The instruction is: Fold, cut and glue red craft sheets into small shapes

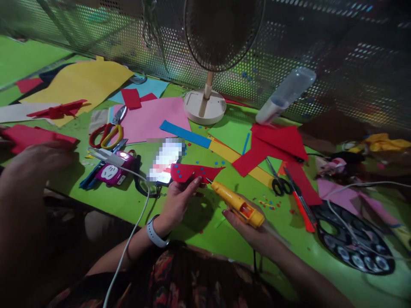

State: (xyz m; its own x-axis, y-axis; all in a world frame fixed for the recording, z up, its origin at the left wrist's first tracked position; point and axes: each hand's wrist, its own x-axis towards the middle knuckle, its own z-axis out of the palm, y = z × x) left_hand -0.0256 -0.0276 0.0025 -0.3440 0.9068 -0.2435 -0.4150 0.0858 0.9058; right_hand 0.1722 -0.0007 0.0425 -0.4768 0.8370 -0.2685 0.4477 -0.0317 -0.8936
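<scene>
My left hand [178,202] pinches a red paper cutout [186,171] dotted with small blue spots, holding it above the green table near a lit phone [167,158]. A yellow glue gun [233,201] is gripped in my right hand [245,226]. Its nozzle points left and sits at the lower right part of the cutout, close to my left fingertips; whether it touches the paper I cannot tell. Small coloured paper bits [268,202] lie scattered to the right of the glue gun.
Another person's hand [38,164] is at the left by red paper [35,137]. Scissors [107,133], a purple socket adapter [117,169], a fan [205,107], black scissors [281,185], a red cutter [303,209], a black paint palette [356,244] and a white cable [128,246] surround me.
</scene>
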